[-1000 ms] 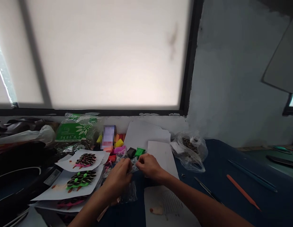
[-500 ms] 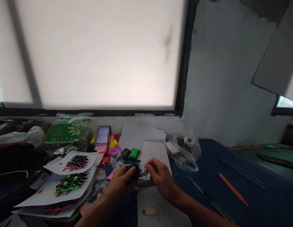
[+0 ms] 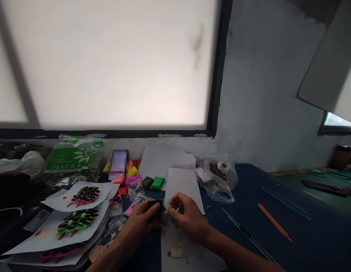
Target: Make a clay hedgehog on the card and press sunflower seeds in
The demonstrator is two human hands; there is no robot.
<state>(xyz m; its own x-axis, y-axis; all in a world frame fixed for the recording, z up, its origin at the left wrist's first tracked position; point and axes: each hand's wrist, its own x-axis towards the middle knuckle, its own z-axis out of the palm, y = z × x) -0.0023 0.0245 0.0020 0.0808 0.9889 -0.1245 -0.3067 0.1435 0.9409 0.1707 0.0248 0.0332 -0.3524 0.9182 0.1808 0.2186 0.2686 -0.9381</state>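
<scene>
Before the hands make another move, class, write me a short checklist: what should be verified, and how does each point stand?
1. Left hand holding the black item: ok.
2. Right hand at the clear plastic beside it: ok.
3. Clear plastic opened: cannot tell, fingers hide part.
4. Drawing sheet fully visible: not ok, the right arm covers part.
5. Orange tool apart from both hands: ok.
</scene>
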